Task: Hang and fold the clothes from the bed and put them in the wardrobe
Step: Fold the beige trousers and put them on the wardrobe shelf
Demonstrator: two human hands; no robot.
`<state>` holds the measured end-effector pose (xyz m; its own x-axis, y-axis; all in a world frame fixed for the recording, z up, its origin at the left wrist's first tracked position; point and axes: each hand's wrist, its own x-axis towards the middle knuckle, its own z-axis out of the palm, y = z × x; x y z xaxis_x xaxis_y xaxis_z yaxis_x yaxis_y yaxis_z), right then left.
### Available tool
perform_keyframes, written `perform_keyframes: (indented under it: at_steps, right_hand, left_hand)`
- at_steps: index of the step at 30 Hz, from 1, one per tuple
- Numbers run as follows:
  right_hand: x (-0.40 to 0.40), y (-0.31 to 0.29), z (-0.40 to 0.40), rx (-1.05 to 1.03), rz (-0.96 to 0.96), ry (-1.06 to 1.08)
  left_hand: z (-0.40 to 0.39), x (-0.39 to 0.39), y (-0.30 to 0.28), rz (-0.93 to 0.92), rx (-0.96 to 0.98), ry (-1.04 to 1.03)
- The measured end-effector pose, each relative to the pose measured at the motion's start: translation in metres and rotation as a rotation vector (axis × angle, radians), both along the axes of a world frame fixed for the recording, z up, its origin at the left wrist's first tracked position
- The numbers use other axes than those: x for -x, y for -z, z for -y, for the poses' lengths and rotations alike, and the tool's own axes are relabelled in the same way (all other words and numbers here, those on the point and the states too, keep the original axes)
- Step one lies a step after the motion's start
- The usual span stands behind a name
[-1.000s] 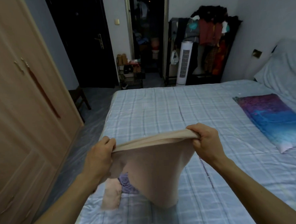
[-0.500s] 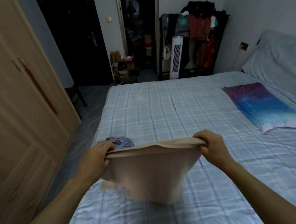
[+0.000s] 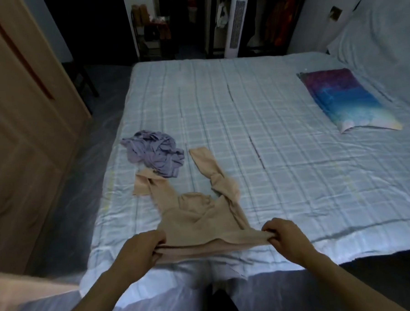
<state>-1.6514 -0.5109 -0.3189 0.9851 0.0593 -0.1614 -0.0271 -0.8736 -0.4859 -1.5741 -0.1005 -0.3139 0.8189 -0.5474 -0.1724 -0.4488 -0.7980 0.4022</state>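
— Near the bed's (image 3: 269, 128) front edge, what did you record?
— Both hands, left hand (image 3: 139, 250) and right hand (image 3: 283, 238), pinched the beige top's (image 3: 197, 217) hem. I judged its twisted sleeve (image 3: 218, 180) would spoil the fold.

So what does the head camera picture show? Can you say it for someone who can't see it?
Two bare hands, left hand and right hand, pinch the near edge of a beige long-sleeved top spread on a blue checked bed. A crumpled purple garment lies just beyond its left sleeve, a colourful pillow sits far right, and a wooden wardrobe stands left.
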Motion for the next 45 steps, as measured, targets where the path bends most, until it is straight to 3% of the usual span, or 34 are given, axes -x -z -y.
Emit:
perform_keyframes:
  at_steps: [9, 15, 21, 29, 35, 39, 45]
  right_hand:
    - [0.017, 0.084, -0.022, 0.070, -0.121, 0.136]
    - [0.007, 0.143, -0.051, -0.070, -0.121, 0.287]
    - [-0.021, 0.148, -0.067, -0.205, -0.102, 0.211]
    - [-0.100, 0.151, -0.056, -0.213, -0.049, 0.199]
    - [-0.167, 0.171, -0.052, -0.229, -0.065, 0.063]
    - [-0.205, 0.191, -0.060, -0.261, -0.099, -0.038]
    - [-0.243, 0.224, -0.058, -0.052, -0.166, -0.202]
  left_hand:
    - [0.011, 0.028, 0.098, -0.090, 0.015, -0.138]
    - [0.030, 0.030, 0.149, -0.175, 0.221, -0.359]
    - [0.048, 0.009, 0.155, -0.209, 0.250, -0.383]
    - [0.074, -0.065, 0.152, -0.164, 0.197, -0.299]
    - [0.124, -0.141, 0.170, -0.117, 0.122, -0.207]
    - [0.157, -0.192, 0.188, -0.138, -0.048, -0.093]
    - [0.187, -0.235, 0.231, -0.081, -0.349, 0.202]
